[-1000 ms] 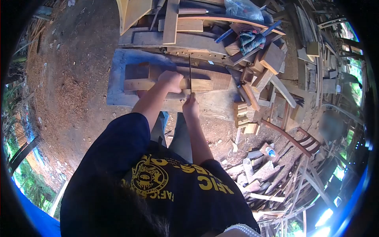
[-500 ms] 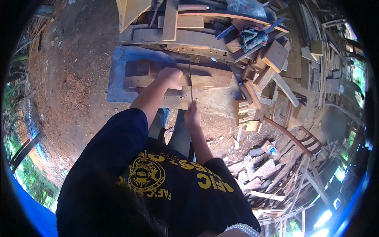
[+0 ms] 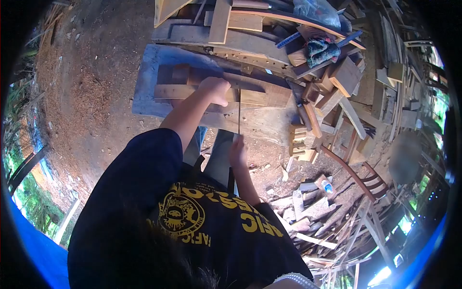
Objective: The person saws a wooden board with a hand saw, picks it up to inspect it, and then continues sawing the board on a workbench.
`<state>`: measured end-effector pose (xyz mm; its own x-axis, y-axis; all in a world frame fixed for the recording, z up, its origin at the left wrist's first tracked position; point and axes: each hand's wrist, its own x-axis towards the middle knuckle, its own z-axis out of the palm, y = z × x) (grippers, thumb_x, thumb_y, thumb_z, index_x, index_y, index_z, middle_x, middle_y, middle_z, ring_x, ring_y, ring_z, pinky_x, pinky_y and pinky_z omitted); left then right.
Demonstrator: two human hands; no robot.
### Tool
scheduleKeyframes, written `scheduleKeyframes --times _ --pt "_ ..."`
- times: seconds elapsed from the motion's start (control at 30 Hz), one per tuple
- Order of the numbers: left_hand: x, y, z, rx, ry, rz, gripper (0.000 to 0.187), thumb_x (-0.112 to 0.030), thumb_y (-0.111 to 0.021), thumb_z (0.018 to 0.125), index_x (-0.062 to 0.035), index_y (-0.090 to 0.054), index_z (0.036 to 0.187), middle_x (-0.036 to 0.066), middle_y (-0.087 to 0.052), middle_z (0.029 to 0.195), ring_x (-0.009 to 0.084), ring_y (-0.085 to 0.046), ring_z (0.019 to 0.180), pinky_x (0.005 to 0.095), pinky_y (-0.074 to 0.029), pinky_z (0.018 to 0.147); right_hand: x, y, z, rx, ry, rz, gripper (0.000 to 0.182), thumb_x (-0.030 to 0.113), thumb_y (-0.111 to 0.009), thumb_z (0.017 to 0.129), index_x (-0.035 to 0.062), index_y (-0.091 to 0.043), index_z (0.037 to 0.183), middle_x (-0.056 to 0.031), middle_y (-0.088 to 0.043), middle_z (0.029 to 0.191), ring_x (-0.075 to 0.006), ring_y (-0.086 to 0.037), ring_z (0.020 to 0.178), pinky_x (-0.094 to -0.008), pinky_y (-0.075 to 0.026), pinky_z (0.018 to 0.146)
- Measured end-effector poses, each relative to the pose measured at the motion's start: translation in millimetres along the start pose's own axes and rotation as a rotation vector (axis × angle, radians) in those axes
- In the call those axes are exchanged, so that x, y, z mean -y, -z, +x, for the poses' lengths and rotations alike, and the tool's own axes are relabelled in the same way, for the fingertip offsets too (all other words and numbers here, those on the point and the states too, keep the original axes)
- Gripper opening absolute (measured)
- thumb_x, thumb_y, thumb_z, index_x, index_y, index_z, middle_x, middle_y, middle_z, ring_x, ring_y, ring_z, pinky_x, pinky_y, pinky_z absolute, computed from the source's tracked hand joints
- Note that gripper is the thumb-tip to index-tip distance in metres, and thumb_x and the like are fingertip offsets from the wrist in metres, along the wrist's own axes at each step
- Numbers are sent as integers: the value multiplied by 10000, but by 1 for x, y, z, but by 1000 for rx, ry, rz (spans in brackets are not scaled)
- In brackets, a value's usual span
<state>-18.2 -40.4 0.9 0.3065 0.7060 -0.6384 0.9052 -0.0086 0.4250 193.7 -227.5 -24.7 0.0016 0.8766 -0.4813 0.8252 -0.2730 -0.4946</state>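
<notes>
"The right hand (image 3: 237, 153) has drawn back toward the body, the thin blade (image 3: 239, 118) with it"
"Its fingers?"
"Curled around the blade's near end"
"And the left hand (image 3: 214, 90)?"
"On the wooden piece (image 3: 254, 98), just beside the blade; whether its fingers pinch, I can't tell"
"Where's that piece?"
"Lying on the bench (image 3: 269, 123), the blade across it"

head view | from above | facing forward, down | near, wide-angle
</notes>
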Motion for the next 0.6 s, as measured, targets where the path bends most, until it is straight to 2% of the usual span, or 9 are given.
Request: scheduleKeyframes --times 0.1,0.17,0.3,0.43,0.47,0.6 --pt "0 2 0 13 16 -8 415 -262 -725 587 -60 -669 945 162 -685 946 316 -663 898 420 -524 807 -9 1 -14 -2 5 114 171 133 -407 936 78 -476 1083 -294 -612 758 -497 -601 730 -563 -471 591" --pt "-1 4 0 37 28 -27 417 -264 -724 587 -62 -666 948 160 -685 946 316 -663 901 419 -525 809 6 5 8 45 -76 74 193 139 -424 940 46 -483 1099 -301 -617 780 -495 -604 763 -560 -473 606" --pt "-1 -1 1 -8 -19 9 421 -265 -715 593 -68 -658 961 157 -688 924 313 -667 887 420 -532 794 53 17 48 34 -66 111 200 167 -449 950 25 -491 1085 -308 -615 781 -497 -603 774 -555 -473 606" --pt "-2 -1 3 -6 -4 85 417 -262 -702 596 -69 -654 963 156 -689 902 312 -673 858 423 -537 772 23 21 3 129 -94 123 279 193 -449 961 7 -491 1164 -314 -622 820 -492 -613 801 -522 -494 623" --pt "-1 -2 4 -7 -5 87 412 -259 -698 596 -68 -654 958 157 -689 898 311 -675 849 423 -539 765 -3 9 -12 62 -39 118 310 196 -452 958 10 -481 1204 -312 -620 817 -491 -614 792 -520 -493 625" --pt "-2 -3 1 -29 -26 61 402 -253 -690 593 -62 -655 945 163 -688 892 312 -676 843 423 -540 759 17 14 10 32 -34 159 249 194 -448 958 48 -489 1155 -306 -620 815 -497 -606 780 -540 -483 623"
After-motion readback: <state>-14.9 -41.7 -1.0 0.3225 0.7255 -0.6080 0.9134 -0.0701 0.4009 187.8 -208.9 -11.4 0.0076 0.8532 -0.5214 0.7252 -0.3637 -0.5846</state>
